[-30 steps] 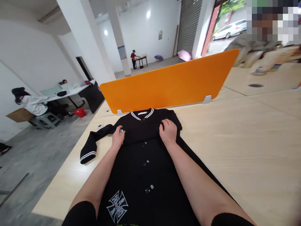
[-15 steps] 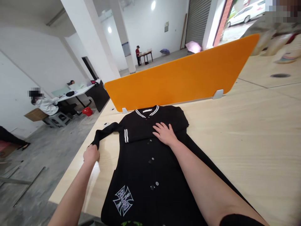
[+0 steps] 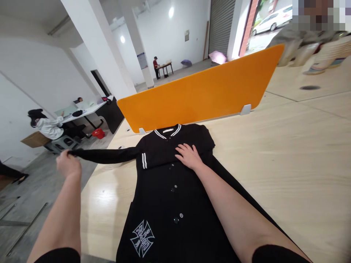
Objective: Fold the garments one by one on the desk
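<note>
A black jacket (image 3: 159,197) with white-striped collar, snap buttons and a white cross-shaped emblem lies front up on the pale wooden table (image 3: 274,175). One sleeve is folded across its chest, the striped cuff near the opposite side. My left hand (image 3: 68,164) is closed on the end of the other sleeve (image 3: 106,155), which stretches out straight past the table's left edge. My right hand (image 3: 189,156) rests flat on the folded sleeve, fingers spread. The lower end of the jacket runs out of view.
An orange divider (image 3: 203,95) stands on the table behind the collar. Paper cups (image 3: 318,60) and a person's arms are at the far right. Across the room, a person sits on a grey stool (image 3: 64,144) by another desk, near a red bucket (image 3: 98,133).
My left hand has moved left and up, pulling the sleeve from bent to straight beyond the table edge. My right hand stays on the jacket. The view has shifted slightly.
</note>
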Available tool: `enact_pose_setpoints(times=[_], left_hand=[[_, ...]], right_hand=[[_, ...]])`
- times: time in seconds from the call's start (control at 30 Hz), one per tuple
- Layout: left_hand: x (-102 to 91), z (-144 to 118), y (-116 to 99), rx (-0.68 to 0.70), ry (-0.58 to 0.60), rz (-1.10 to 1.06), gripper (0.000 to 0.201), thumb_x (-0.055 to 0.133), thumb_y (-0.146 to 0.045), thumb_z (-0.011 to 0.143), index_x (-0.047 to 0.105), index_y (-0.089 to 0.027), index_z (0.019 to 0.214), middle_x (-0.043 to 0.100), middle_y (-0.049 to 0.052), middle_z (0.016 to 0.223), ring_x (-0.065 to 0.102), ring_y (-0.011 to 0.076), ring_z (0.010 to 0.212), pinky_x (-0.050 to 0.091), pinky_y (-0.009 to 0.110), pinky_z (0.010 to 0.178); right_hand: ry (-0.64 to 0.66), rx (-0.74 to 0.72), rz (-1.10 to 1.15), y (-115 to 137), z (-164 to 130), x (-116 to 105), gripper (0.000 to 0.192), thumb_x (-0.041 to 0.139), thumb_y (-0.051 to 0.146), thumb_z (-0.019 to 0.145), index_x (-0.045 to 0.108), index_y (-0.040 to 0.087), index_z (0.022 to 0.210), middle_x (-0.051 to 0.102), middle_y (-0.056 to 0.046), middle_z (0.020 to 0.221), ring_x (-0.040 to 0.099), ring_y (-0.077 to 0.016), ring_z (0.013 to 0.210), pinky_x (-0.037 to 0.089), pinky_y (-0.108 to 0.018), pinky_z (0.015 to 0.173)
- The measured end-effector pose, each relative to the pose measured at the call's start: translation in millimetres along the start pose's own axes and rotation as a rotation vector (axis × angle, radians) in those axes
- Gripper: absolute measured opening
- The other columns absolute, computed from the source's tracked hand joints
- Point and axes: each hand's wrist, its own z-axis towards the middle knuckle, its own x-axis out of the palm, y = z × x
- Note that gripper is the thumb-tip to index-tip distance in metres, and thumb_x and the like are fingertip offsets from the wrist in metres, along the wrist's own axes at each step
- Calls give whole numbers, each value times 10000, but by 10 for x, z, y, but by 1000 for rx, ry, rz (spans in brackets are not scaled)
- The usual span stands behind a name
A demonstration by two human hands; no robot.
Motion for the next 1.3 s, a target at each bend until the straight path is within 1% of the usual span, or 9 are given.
enact_pose_setpoints(times=[0.13, 0.27, 0.37, 0.43, 0.53, 0.63, 0.77, 1.1, 1.3], left_hand=[[259, 95, -791, 40, -110, -59, 211, 510, -244, 847, 632, -135, 982, 597, 47, 802, 569, 317, 1037, 392, 533, 949], [662, 16, -1640, 181, 191, -286, 273, 555, -365, 847, 629, -156, 1006, 594, -2, 732, 631, 166, 707, 520, 335, 715], [936, -98, -1891, 296, 449, -765, 502, 583, -464, 843, 486, -201, 1260, 619, 20, 907, 655, 141, 760, 522, 302, 727], [1116, -203, -1805, 318, 427, -817, 572, 621, -467, 815, 451, -203, 1293, 621, 44, 984, 655, 167, 843, 518, 317, 774], [1403, -457, -1429, 372, 359, -465, 478, 624, -433, 808, 529, -178, 1202, 625, 90, 1066, 616, 241, 982, 496, 371, 854], [1656, -804, -1033, 616, 518, -58, 436, 671, -370, 782, 561, -202, 1169, 596, 107, 1190, 552, 281, 1120, 447, 369, 937], [1807, -1098, -760, 647, 504, 294, 201, 474, -194, 885, 602, -212, 1040, 608, 104, 1003, 593, 258, 966, 446, 346, 827], [1671, -1051, -524, 798, 406, 544, 325, 363, -130, 910, 542, -204, 1171, 581, 114, 1069, 579, 259, 922, 455, 383, 763], [1700, -1017, -760, 627, 685, 204, 311, 531, -143, 812, 598, -195, 1111, 595, 75, 1204, 542, 241, 1134, 427, 351, 969]], right_hand=[[-62, 28, 141, -42, 29, 11, 365, 520, 352, 901, 602, 268, 1246, 518, -53, 1402, 369, -246, 1354, 173, -548, 1138], [-248, 123, 607, -109, 98, 3, 372, 573, 427, 839, 655, 217, 1135, 623, -82, 1255, 542, -234, 1194, 352, -453, 1078], [-374, 275, 1105, -149, 146, -27, 468, 579, 559, 791, 647, 196, 1080, 677, -78, 1093, 638, -226, 1001, 508, -414, 905], [-415, 357, 1356, -160, 159, -61, 474, 580, 604, 766, 633, 197, 1005, 678, -65, 1017, 653, -222, 919, 559, -387, 765], [-416, 375, 1550, -145, 150, -125, 406, 675, 561, 710, 607, 204, 891, 662, -49, 994, 655, -215, 908, 564, -318, 658], [-393, 389, 1592, -109, 130, -179, 396, 764, 508, 645, 600, 182, 799, 666, -56, 946, 657, -216, 915, 554, -279, 644], [-396, 438, 1658, -94, 135, -195, 388, 755, 511, 638, 601, 174, 753, 676, -55, 874, 643, -190, 837, 566, -317, 689], [-587, 477, 1790, -170, 184, -128, 283, 721, 159, 501, 486, 207, 650, 568, 78, 597, 563, -117, 631, 541, -289, 631], [-560, 486, 1651, -177, 213, -94, 307, 662, 296, 602, 556, 218, 880, 632, 28, 742, 598, -150, 659, 530, -296, 584]])
